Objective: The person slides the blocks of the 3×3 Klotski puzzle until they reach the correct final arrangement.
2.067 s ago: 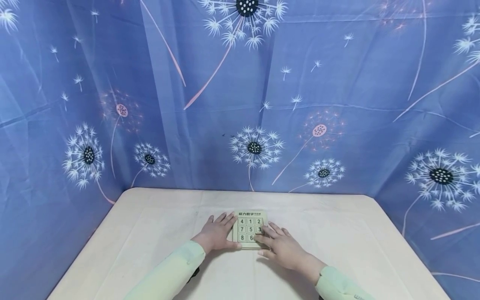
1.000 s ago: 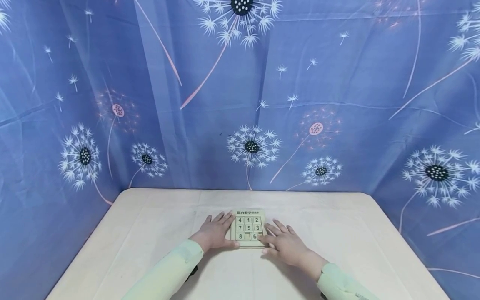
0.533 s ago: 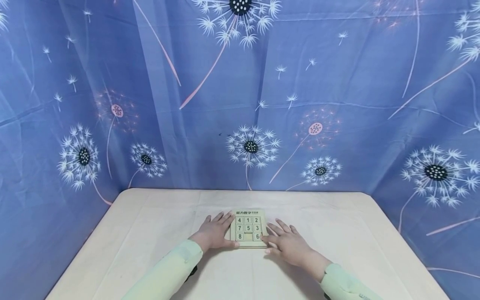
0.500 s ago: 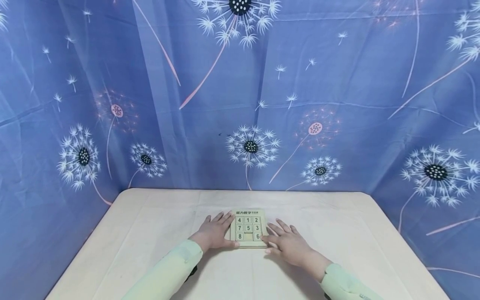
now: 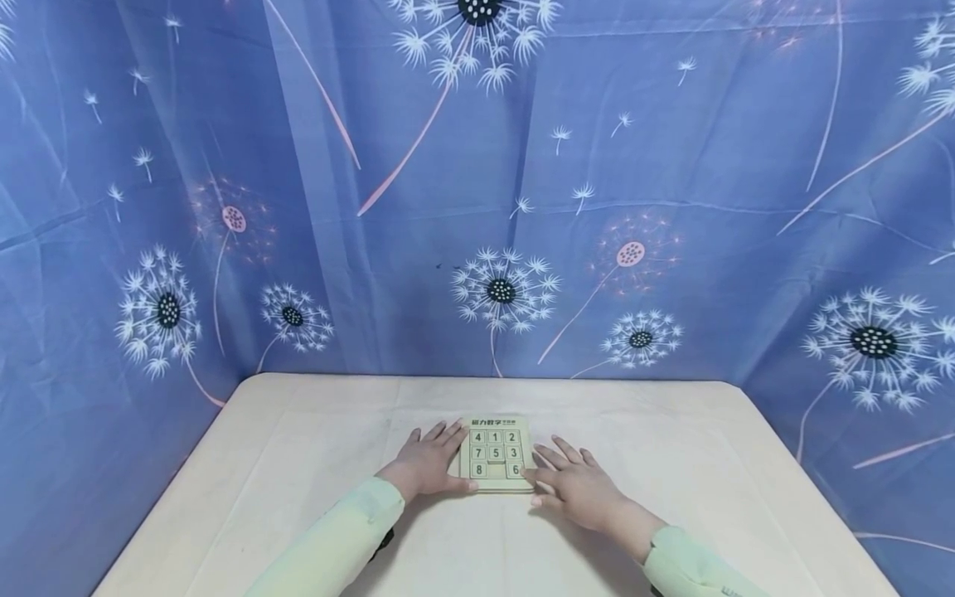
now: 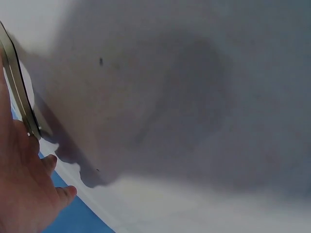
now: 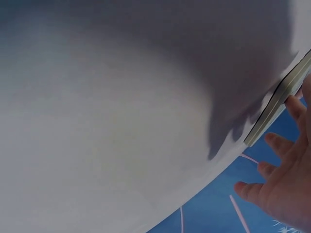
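A pale green sliding number puzzle [image 5: 496, 487] lies flat on the table in the head view. Its tiles read 4 1 2, then 7 5 3, then 8, a gap and 6. The left hand [image 5: 427, 464] is spread along the puzzle's left side, fingers near its upper corner and thumb at the front corner. One fingertip of the right hand [image 5: 584, 491] touches the 6 tile [image 5: 515, 469] at the lower right; its other fingers are extended beside the board. Both wrist views catch only the puzzle's edge [image 6: 22, 92] beside each hand.
A white-covered table [image 5: 336, 414] with rounded far corners carries the puzzle. Blue curtains [image 5: 418, 307] printed with dandelions hang behind it and along both sides. Light green sleeves [image 5: 336, 539] cover the forearms.
The 6 tile has slid right from the bottom middle to the bottom right, leaving the gap in the middle. The right hand moved slightly right with it; the left hand stays put.
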Demonstrator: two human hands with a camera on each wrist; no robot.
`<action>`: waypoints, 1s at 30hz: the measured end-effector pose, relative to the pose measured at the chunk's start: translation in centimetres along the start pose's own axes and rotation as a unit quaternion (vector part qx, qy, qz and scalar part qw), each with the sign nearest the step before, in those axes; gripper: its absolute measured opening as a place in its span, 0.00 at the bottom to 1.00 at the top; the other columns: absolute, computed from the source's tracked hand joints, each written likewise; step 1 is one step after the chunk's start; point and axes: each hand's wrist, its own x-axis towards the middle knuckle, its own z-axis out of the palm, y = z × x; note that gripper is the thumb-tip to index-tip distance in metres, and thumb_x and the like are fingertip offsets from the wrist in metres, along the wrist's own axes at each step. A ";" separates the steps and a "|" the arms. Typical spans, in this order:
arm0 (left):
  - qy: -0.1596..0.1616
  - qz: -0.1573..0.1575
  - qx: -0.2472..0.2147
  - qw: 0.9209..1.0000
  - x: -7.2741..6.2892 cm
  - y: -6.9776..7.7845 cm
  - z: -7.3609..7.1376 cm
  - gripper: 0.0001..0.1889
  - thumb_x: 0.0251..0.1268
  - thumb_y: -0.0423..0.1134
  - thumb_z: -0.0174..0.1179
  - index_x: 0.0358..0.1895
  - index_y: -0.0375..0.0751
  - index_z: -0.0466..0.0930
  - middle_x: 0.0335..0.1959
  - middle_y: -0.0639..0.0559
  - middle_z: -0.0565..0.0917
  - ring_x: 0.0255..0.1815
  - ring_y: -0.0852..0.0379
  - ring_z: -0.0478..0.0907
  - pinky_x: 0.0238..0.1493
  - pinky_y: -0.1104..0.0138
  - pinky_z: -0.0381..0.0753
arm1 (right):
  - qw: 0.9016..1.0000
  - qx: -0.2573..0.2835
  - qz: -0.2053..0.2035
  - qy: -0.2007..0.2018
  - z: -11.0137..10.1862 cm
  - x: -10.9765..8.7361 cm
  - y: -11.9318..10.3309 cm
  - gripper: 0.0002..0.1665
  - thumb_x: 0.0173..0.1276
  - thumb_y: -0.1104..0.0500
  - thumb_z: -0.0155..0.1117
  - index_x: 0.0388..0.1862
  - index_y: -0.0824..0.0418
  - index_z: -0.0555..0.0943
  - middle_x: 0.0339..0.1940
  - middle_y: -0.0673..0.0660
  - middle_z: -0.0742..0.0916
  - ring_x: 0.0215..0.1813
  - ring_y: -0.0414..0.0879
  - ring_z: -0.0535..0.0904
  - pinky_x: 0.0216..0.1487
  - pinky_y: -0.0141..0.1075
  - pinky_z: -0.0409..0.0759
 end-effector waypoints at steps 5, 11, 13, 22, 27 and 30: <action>-0.002 -0.002 0.002 1.000 0.0 0.0 -0.1 0.52 0.63 0.73 0.59 0.83 0.48 0.54 0.85 0.52 0.57 0.86 0.45 0.54 0.83 0.40 0.56 | 1.000 0.013 0.005 -0.003 0.1 -0.2 0.0 0.32 0.72 0.38 0.61 0.68 0.51 0.79 0.76 0.66 0.75 0.79 0.74 0.62 0.69 0.79 0.62; -0.003 -0.004 -0.003 1.000 -0.1 0.2 -0.1 0.53 0.61 0.74 0.59 0.83 0.48 0.55 0.85 0.53 0.58 0.86 0.46 0.55 0.83 0.41 0.56 | 1.000 0.018 0.012 -0.010 0.7 -0.6 0.3 0.35 0.71 0.37 0.61 0.73 0.49 0.76 0.77 0.66 0.73 0.80 0.73 0.62 0.70 0.78 0.62; -0.002 -0.005 -0.004 1.000 -0.1 0.2 -0.2 0.53 0.61 0.74 0.60 0.82 0.48 0.56 0.85 0.53 0.58 0.85 0.46 0.55 0.83 0.41 0.56 | 1.000 0.020 0.015 -0.009 0.8 -0.6 0.4 0.36 0.71 0.37 0.61 0.74 0.48 0.75 0.77 0.67 0.73 0.80 0.73 0.62 0.70 0.78 0.61; 0.002 -0.003 0.005 1.000 0.1 0.2 -0.2 0.53 0.60 0.74 0.60 0.82 0.47 0.57 0.84 0.53 0.58 0.85 0.46 0.56 0.83 0.41 0.57 | 1.000 0.022 0.002 -0.013 0.2 -0.1 -0.4 0.37 0.75 0.39 0.58 0.78 0.51 0.69 0.80 0.66 0.70 0.81 0.72 0.61 0.73 0.75 0.61; 0.000 -0.005 0.010 1.000 0.1 0.1 -0.2 0.53 0.61 0.74 0.59 0.82 0.48 0.56 0.85 0.52 0.58 0.85 0.46 0.55 0.83 0.41 0.57 | 0.999 0.030 -0.010 -0.014 0.1 0.9 -1.4 0.36 0.75 0.39 0.58 0.77 0.49 0.71 0.80 0.65 0.69 0.81 0.71 0.59 0.74 0.75 0.60; 0.000 -0.002 0.011 1.000 0.0 0.1 -0.2 0.52 0.62 0.74 0.59 0.83 0.48 0.55 0.85 0.52 0.57 0.85 0.45 0.55 0.83 0.40 0.57 | 0.999 0.019 -0.024 -0.014 0.4 1.6 -1.8 0.36 0.74 0.38 0.59 0.77 0.47 0.71 0.81 0.64 0.69 0.82 0.70 0.60 0.74 0.74 0.62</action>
